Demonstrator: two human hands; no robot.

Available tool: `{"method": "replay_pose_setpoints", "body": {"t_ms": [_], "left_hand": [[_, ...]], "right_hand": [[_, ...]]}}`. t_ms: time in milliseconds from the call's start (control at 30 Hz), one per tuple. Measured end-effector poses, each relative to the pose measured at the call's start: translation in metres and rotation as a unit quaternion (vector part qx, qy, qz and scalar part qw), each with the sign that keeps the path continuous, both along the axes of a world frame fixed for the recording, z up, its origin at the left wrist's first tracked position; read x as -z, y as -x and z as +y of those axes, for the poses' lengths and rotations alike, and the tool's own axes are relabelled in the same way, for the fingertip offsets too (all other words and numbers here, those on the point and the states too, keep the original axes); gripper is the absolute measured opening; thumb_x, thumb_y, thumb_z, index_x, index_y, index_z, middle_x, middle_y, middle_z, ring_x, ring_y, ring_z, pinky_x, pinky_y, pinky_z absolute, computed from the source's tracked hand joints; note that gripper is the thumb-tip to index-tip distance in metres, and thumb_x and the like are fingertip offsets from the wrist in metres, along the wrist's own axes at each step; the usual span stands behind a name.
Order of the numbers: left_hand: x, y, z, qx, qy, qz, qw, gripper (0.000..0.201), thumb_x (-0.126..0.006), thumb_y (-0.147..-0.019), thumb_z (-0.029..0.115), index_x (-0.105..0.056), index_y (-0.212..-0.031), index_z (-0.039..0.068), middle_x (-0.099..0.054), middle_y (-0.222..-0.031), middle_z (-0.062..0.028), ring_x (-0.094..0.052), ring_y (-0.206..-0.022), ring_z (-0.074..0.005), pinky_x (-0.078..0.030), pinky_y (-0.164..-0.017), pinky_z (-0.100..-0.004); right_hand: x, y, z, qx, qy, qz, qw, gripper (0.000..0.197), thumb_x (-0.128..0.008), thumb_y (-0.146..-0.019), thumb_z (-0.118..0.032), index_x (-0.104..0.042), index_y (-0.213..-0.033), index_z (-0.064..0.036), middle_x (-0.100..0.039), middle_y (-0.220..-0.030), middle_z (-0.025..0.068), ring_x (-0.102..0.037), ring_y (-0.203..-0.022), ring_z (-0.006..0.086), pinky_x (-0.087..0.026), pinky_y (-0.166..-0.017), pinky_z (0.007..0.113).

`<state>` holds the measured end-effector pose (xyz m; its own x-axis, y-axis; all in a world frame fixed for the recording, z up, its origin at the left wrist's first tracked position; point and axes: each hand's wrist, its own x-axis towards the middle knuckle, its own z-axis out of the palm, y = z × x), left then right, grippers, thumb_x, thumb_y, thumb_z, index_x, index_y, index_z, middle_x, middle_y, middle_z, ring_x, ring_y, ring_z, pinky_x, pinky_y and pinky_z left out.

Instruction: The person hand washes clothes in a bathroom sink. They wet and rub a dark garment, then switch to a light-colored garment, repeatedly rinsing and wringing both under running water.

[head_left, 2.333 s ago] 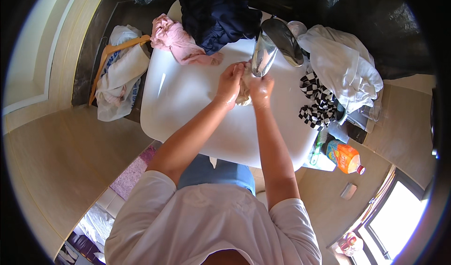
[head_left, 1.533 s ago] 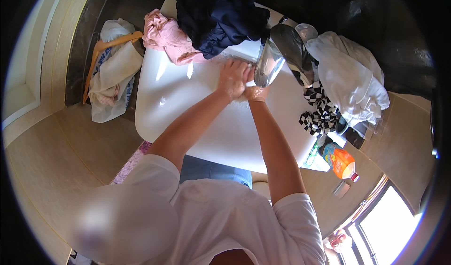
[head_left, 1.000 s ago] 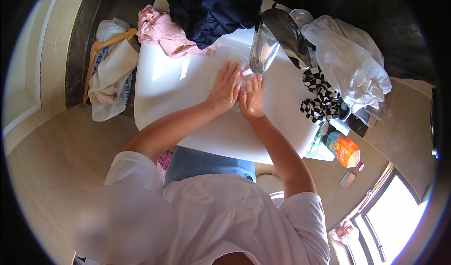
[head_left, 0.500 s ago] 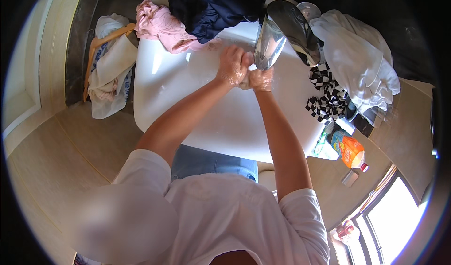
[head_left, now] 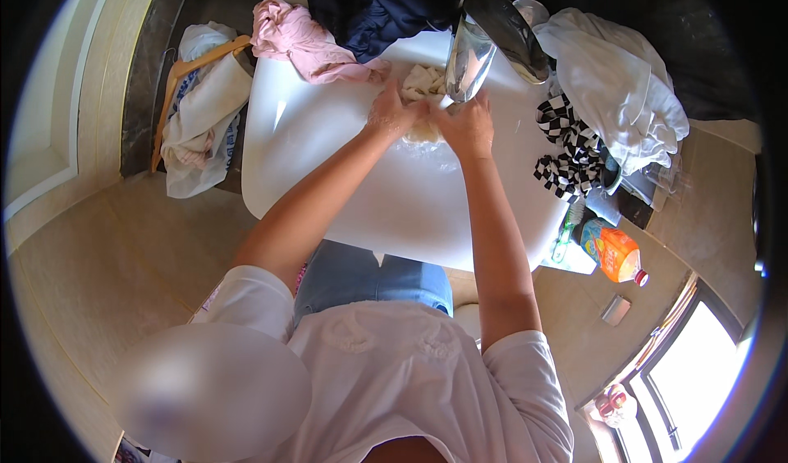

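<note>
A cream-coloured wet cloth (head_left: 422,82) is bunched up in the white washbasin (head_left: 353,192), beneath the shiny metal tap (head_left: 470,62). My left hand (head_left: 389,113) grips its left side, fingers curled and partly hidden by the cloth. At its right side my right hand (head_left: 466,126) grips it too, just under the spout. Water and some suds show on the cloth's lower part between my hands.
Along the basin's far rim lie a pink garment (head_left: 297,40) and a dark navy garment (head_left: 382,11). To the right are a white cloth (head_left: 616,85), black-and-white checked fabric (head_left: 569,147) and an orange bottle (head_left: 617,254). A wooden hanger (head_left: 174,81) with a plastic bag hangs at left.
My hands, pressed together around something mostly hidden before, have moved apart. The cream cloth now shows spread between them under the tap.
</note>
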<state>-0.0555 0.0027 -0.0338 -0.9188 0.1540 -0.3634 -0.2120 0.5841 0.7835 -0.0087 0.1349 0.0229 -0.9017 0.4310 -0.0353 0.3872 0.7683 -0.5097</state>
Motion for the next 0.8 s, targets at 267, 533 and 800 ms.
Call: {"method": "replay_pose_setpoints", "body": {"t_ms": [267, 533, 800], "left_hand": [[-0.043, 0.003, -0.020, 0.093, -0.053, -0.144, 0.984, 0.060, -0.084, -0.054, 0.041, -0.065, -0.092, -0.001, -0.065, -0.091, -0.0179, -0.064, -0.084, -0.0274, -0.050, -0.075, -0.0353], [-0.110, 0.001, -0.045, 0.088, -0.289, -0.102, 0.948, 0.038, -0.076, -0.076, 0.011, -0.058, -0.107, -0.001, -0.062, -0.091, -0.0018, -0.057, -0.083, -0.0067, -0.047, -0.075, -0.0217], [-0.085, -0.001, -0.052, 0.179, -0.057, 0.218, 0.958, 0.023, -0.074, -0.074, 0.019, -0.066, -0.091, 0.004, -0.062, -0.087, -0.0070, -0.062, -0.076, -0.0208, -0.048, -0.069, -0.0327]], "right_hand": [[0.010, -0.024, 0.043, 0.092, 0.360, -0.083, 0.925, 0.026, -0.065, -0.067, -0.015, -0.062, -0.089, -0.0007, -0.059, -0.074, 0.0091, -0.057, -0.067, 0.0174, -0.048, -0.067, 0.029], [-0.020, -0.048, 0.068, 0.202, 0.664, 0.147, 0.705, 0.018, -0.043, -0.070, 0.008, -0.051, -0.082, -0.0018, -0.054, -0.083, 0.0073, -0.053, -0.072, 0.0177, -0.046, -0.068, 0.027], [-0.010, -0.044, 0.055, 0.098, 0.227, -0.078, 0.966, 0.016, -0.053, -0.074, -0.011, -0.058, -0.089, -0.0067, -0.060, -0.093, 0.0115, -0.058, -0.086, 0.0279, -0.048, -0.073, 0.039]]}}
